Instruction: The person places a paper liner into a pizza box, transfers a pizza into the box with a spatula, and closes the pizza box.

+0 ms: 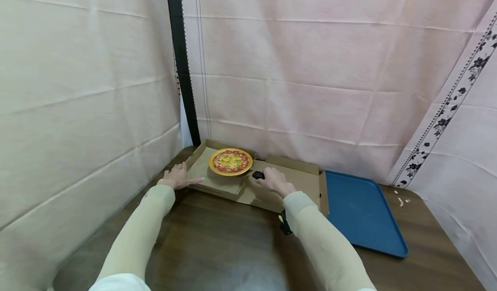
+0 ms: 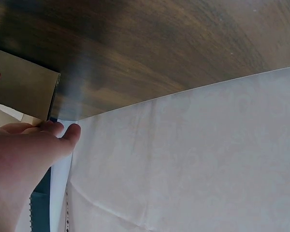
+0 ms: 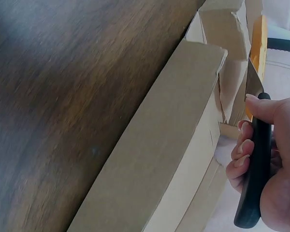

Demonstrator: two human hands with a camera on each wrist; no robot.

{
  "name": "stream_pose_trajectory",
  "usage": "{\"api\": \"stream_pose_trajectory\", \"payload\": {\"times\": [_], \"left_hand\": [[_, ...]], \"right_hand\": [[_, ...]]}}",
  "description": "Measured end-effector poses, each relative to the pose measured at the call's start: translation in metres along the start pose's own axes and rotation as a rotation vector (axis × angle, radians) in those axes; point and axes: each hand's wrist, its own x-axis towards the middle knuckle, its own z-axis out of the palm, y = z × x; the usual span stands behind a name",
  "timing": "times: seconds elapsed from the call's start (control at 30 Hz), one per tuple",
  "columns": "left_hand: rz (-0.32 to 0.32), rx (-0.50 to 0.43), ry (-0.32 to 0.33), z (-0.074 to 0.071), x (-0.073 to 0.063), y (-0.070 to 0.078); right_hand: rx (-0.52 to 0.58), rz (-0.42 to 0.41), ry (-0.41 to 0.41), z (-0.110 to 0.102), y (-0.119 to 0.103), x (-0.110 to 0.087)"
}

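Observation:
A pizza (image 1: 230, 161) with red and yellow topping sits over the left half of an opened cardboard pizza box (image 1: 203, 172). My right hand (image 1: 275, 181) grips the black handle of a spatula (image 3: 255, 174). Its metal blade (image 3: 253, 79) reaches to the pizza's orange edge (image 3: 259, 46), which stands above the box in the right wrist view. At the box's left front corner, my left hand (image 1: 176, 177) has its fingers toward the side wall and its thumb stretched to the right. In the left wrist view, those fingertips (image 2: 72, 133) lie right by the box corner.
The box's other half (image 1: 304, 179) lies flat to the right. Beside it a blue tray (image 1: 361, 209) rests on the dark wooden table (image 1: 217, 239). Small pale scraps (image 1: 401, 202) lie near the table's far right corner. Pale cloth hangs (image 1: 291, 88) behind and at the sides.

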Motion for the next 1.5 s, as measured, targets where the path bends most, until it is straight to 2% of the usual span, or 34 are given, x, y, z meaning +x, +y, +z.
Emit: {"api": "stream_pose_trajectory", "payload": {"times": [0.17, 0.57, 1.03, 1.23, 1.5], "left_hand": [[0.000, -0.002, -0.008, 0.002, 0.002, -0.002], [-0.019, -0.011, -0.022, -0.001, -0.001, 0.001], [-0.028, -0.011, -0.006, 0.005, 0.003, 0.001], [-0.036, 0.003, -0.018, 0.005, 0.006, -0.001], [-0.027, -0.012, -0.005, 0.001, 0.001, 0.000]], "right_hand": [[-0.004, -0.008, -0.006, 0.004, -0.006, 0.004], [-0.015, -0.016, -0.034, 0.011, -0.017, 0.016], [-0.050, -0.049, -0.037, 0.013, -0.023, 0.023], [-0.071, -0.061, -0.050, 0.013, -0.027, 0.024], [-0.108, -0.069, -0.069, 0.013, -0.033, 0.028]]}}
